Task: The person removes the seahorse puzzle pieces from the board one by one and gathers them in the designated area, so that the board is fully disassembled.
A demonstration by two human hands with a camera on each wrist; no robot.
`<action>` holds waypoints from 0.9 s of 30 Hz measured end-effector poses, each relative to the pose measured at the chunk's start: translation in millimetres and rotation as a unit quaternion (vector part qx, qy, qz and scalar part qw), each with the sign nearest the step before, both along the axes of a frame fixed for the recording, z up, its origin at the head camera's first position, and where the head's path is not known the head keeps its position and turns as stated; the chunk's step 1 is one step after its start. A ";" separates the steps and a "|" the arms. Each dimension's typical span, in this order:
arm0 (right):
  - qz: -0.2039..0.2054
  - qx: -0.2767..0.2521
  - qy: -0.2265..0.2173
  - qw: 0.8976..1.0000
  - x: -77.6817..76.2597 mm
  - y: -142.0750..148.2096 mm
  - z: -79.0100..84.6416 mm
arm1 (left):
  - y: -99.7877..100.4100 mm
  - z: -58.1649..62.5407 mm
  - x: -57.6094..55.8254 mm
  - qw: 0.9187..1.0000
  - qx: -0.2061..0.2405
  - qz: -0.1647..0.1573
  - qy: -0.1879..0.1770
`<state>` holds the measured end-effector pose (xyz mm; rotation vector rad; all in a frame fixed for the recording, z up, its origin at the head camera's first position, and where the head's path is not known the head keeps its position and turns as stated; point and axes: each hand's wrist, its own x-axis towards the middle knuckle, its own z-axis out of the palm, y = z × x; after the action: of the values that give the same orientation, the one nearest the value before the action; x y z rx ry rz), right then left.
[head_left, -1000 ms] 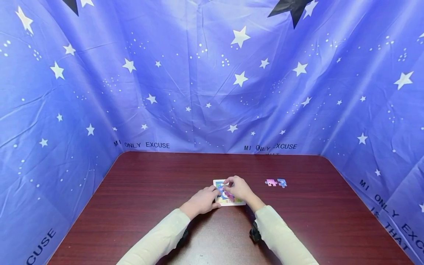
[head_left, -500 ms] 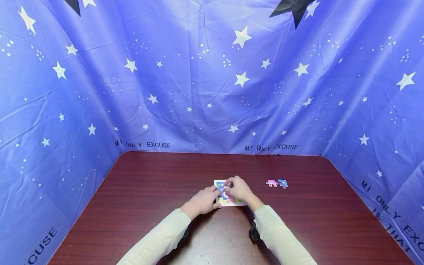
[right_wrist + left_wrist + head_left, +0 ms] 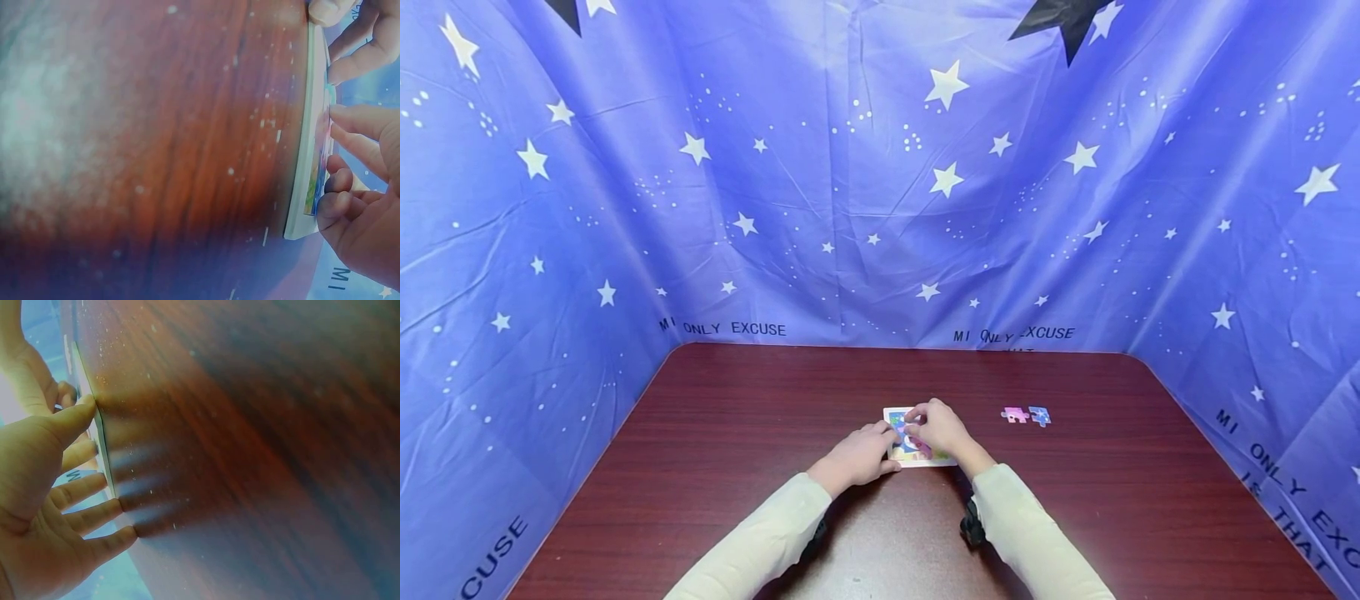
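Note:
A small picture jigsaw in a white-edged tray [image 3: 923, 463] lies flat on the table. My left hand [image 3: 859, 454] steadies its left side, thumb at the near corner. The left wrist view shows these fingers [image 3: 94, 515] spread and fairly straight along the edge. My right hand [image 3: 942, 427] is over the picture, thumb and forefinger bent together at a puzzle piece, mostly hidden by the fingers. In the right wrist view its thumb and forefinger tips meet the picture surface, and the other fingers [image 3: 340, 181] curl at the tray's edge.
Two loose jigsaw pieces, one pink [image 3: 1015, 415] and one blue [image 3: 1040, 416], lie to the right of the tray on the dark red wooden table [image 3: 760, 400]. Blue star-printed cloth [image 3: 820, 183] hangs round the back and sides.
Both hands stay at the tray in nearly the same pose. The whole head view shifts slightly; the loose pieces remain where they were.

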<state>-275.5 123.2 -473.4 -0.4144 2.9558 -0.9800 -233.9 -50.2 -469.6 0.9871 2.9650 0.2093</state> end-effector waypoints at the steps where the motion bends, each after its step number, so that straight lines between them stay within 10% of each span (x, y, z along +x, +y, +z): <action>1: -0.002 0.000 -0.001 1.000 0.1 -0.4 0.4 | 0.0 0.0 -0.1 1.000 0.000 0.000 0.001; 27: -0.029 -0.027 -0.027 0.999 -1.7 -3.5 -2.3 | 1.5 0.9 -0.2 1.000 -0.001 0.004 -0.005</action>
<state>-277.2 119.7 -475.7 -0.2995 2.9142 -1.0619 -234.1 -48.8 -468.7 0.9709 2.9602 0.2095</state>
